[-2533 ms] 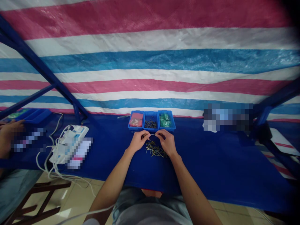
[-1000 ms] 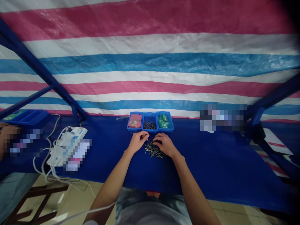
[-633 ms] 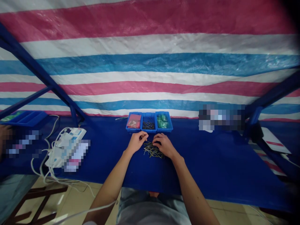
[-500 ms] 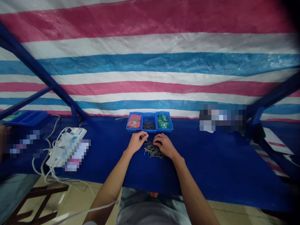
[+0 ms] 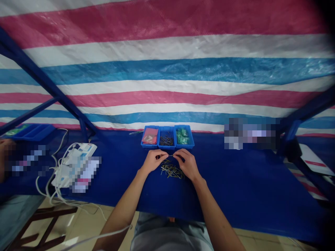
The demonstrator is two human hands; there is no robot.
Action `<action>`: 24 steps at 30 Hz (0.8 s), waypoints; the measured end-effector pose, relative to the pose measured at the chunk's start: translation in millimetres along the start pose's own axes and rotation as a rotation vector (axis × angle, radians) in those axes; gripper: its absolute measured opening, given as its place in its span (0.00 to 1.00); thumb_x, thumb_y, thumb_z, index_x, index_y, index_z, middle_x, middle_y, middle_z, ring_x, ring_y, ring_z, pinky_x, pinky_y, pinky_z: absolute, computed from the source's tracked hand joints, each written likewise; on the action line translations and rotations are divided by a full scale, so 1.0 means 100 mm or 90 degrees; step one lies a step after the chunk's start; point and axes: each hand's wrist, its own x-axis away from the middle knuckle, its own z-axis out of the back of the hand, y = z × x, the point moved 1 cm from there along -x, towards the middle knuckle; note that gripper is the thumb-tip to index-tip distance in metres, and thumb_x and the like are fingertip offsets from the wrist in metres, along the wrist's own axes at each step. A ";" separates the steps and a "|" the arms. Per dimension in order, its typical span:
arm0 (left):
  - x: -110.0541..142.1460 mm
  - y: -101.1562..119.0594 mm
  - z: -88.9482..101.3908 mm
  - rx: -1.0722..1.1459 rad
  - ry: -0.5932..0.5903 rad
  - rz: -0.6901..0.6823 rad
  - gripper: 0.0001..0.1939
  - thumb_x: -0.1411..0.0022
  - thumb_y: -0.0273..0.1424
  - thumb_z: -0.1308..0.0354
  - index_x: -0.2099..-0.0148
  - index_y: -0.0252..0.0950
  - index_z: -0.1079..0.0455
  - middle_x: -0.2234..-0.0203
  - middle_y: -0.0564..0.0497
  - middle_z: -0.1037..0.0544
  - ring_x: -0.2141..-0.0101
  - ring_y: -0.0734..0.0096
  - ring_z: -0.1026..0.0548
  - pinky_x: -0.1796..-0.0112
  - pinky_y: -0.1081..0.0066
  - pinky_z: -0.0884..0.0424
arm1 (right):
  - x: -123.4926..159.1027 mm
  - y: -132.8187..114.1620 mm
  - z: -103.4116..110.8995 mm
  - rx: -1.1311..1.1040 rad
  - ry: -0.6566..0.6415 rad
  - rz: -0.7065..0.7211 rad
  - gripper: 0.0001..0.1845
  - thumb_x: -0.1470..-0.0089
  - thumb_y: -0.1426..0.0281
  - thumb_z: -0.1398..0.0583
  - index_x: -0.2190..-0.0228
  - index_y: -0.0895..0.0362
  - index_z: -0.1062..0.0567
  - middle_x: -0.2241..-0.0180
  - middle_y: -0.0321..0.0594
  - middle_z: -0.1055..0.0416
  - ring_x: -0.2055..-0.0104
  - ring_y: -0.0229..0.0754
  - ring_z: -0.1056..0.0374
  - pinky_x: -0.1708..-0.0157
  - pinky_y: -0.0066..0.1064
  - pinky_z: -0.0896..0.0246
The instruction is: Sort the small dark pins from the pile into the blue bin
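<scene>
As your hands meet above the pile, pinch: your left hand [image 5: 154, 162] and right hand [image 5: 186, 164] hold one thin metal pin [image 5: 170, 155] between their fingertips [image 5: 166, 154], one hand at each end.

Pile: loose brass-coloured pins [image 5: 171, 171] lie crossed on the blue table cover [image 5: 222, 188], just below and between your hands.

Bins: three blue bins [image 5: 166, 147] stand in a row just beyond your hands. The one to your left holds a red bag [image 5: 150, 136], the middle one dark pins [image 5: 166, 141], the one to your right green bags [image 5: 183, 136].

Writing: you can read none. The labels on the white box [image 5: 73, 155], with its white cables [image 5: 53, 181], are too blurred.

Hidden: pixelation covers most of a co-worker's hand [image 5: 3, 142] at the left edge, and a blurred object [image 5: 248, 133] on the right cannot be made out.
</scene>
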 end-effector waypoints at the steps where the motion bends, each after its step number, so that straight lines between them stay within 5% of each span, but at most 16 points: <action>1: 0.00 0.00 0.00 -0.001 -0.004 -0.003 0.16 0.34 0.41 0.43 0.61 0.35 0.19 0.70 0.47 0.19 0.74 0.73 0.29 0.72 0.74 0.37 | 0.00 0.00 -0.01 -0.001 0.002 0.000 0.08 0.37 0.68 0.42 0.65 0.52 0.22 0.64 0.41 0.25 0.60 0.45 0.29 0.56 0.38 0.33; 24: 0.00 -0.05 -0.03 -0.018 -0.021 -0.043 0.13 0.34 0.36 0.41 0.63 0.33 0.20 0.72 0.48 0.20 0.74 0.73 0.28 0.70 0.74 0.36 | 0.04 0.04 -0.16 0.113 -0.034 0.108 0.09 0.36 0.70 0.43 0.61 0.52 0.21 0.61 0.42 0.24 0.59 0.44 0.29 0.56 0.38 0.33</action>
